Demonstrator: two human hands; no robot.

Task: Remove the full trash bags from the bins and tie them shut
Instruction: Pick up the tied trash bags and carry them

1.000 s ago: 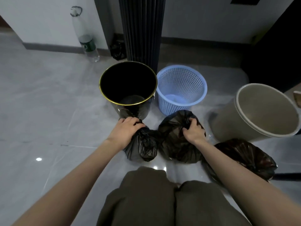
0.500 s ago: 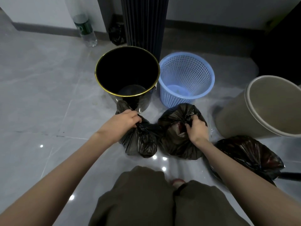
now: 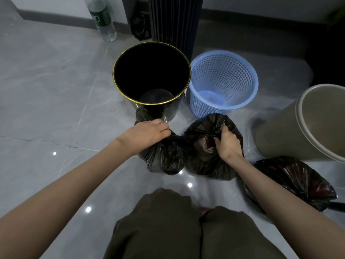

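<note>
Three black trash bags lie on the grey floor in front of my knees. My left hand (image 3: pixel 149 132) is closed around the gathered neck of the left bag (image 3: pixel 164 157). My right hand (image 3: pixel 226 144) grips the bunched top of the middle bag (image 3: pixel 203 163). The third bag (image 3: pixel 291 182) lies to the right, partly hidden by my right forearm. Behind the bags stand a black bin with a gold rim (image 3: pixel 119 90), a blue mesh basket (image 3: pixel 250 94) and a beige bin (image 3: pixel 274 137); all three look empty.
A dark ribbed column (image 3: pixel 173 21) stands behind the bins. A clear plastic bottle (image 3: pixel 103 21) and a small dark bag (image 3: pixel 140 25) sit by the wall at the back left. Bare grey tile floor (image 3: pixel 46 100) stretches to the left.
Both hands have kept their hold on the two bag tops. My right fingers have shifted on the middle bag's bunched top. The view has tilted down and moved closer to the bins.
</note>
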